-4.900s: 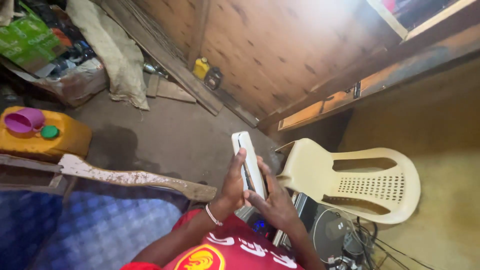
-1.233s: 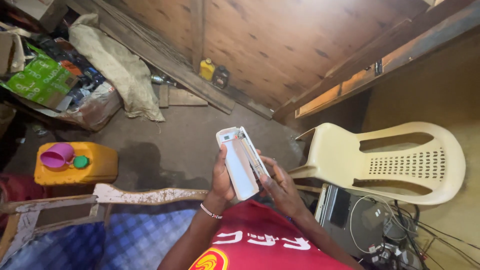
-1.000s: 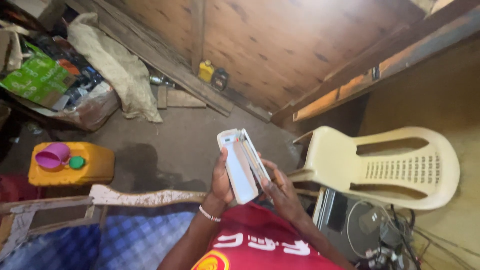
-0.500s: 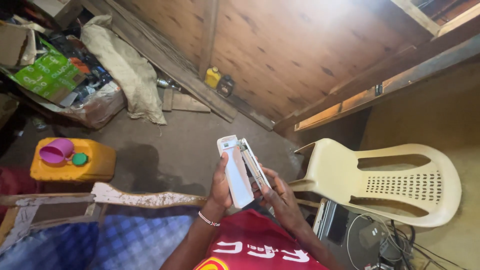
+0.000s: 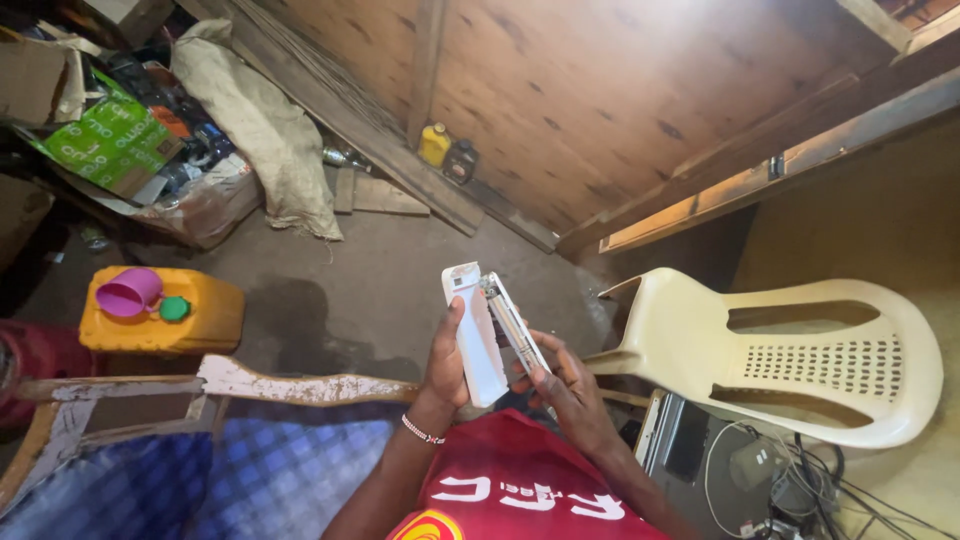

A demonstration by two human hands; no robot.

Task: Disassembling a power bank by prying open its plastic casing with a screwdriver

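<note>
While the left hand (image 5: 447,362) clasped a white device casing (image 5: 473,335) upright above the lap, the right hand (image 5: 570,385) pinched its inner board (image 5: 512,322) just beside it — both over a bare concrete floor (image 5: 380,290), near a cream plastic chair (image 5: 790,355), a yellow jerrycan (image 5: 170,315) and a plywood wall (image 5: 620,90).

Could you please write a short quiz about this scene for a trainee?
1. True or false: the left hand holds the white casing.
2. What stands on the yellow jerrycan? A) a purple funnel B) a bottle C) a cup
3. Which piece of furniture stands to the right of the hands?

Key:
1. True; the right hand holds the thinner inner part, tilted away from the casing at the top.
2. A
3. A cream plastic chair.
</note>
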